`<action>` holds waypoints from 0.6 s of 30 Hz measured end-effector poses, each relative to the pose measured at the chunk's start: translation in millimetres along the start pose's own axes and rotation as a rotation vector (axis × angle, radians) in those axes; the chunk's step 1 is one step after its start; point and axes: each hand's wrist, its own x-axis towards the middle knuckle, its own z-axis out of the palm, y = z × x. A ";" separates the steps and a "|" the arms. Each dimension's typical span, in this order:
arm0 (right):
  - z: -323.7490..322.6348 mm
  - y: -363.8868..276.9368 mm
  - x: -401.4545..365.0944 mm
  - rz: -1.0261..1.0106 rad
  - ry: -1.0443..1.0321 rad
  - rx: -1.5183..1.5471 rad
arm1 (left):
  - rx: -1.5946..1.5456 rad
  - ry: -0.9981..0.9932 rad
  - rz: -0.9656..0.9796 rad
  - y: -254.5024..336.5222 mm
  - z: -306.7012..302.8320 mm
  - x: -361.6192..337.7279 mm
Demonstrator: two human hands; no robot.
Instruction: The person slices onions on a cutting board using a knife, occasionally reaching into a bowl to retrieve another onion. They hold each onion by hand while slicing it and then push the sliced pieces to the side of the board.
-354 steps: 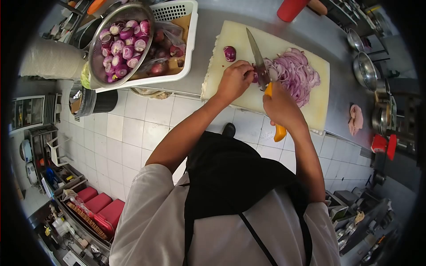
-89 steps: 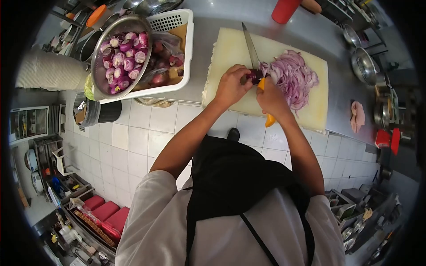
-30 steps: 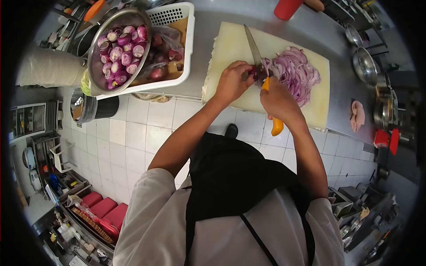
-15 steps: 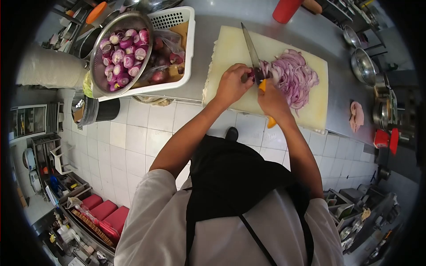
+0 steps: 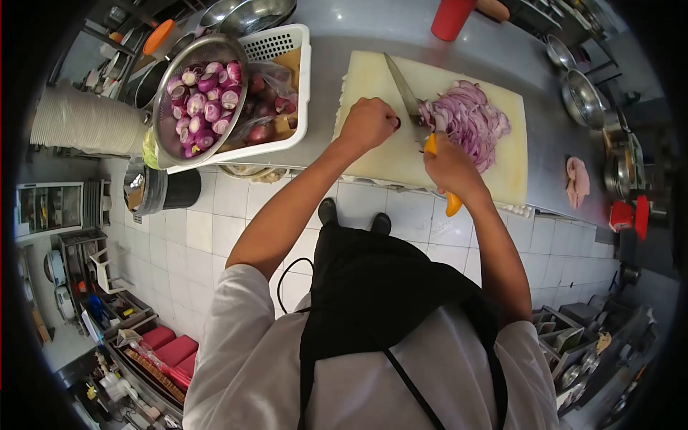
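Observation:
My right hand (image 5: 453,166) is wrapped around the yellow handle of a kitchen knife (image 5: 403,87), its blade pointing away across the white cutting board (image 5: 367,163). Against the right side of the blade lies a heap of sliced red onion (image 5: 473,125). To the left of the knife, my left hand (image 5: 368,126) is closed over the board with curled fingers. A small dark purple onion piece (image 5: 397,123) shows at its fingertips, mostly hidden by them. A gap separates that hand from the blade.
Peeled red onions fill a metal colander (image 5: 166,93) resting on a white plastic basket (image 5: 304,93) with bagged onions. A red container (image 5: 451,20) stands behind the board. A pinkish cloth (image 5: 576,183) and metal bowls (image 5: 584,99) are to the right on the steel table (image 5: 326,68).
My left hand has moved left, away from the blade, with the onion piece at its fingertips. The knife and right hand have shifted slightly right and nearer to me.

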 end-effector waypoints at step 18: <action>45.0 26.6 5.2 -0.063 0.092 -0.005 | -0.365 0.370 -0.305 17.7 55.0 -26.0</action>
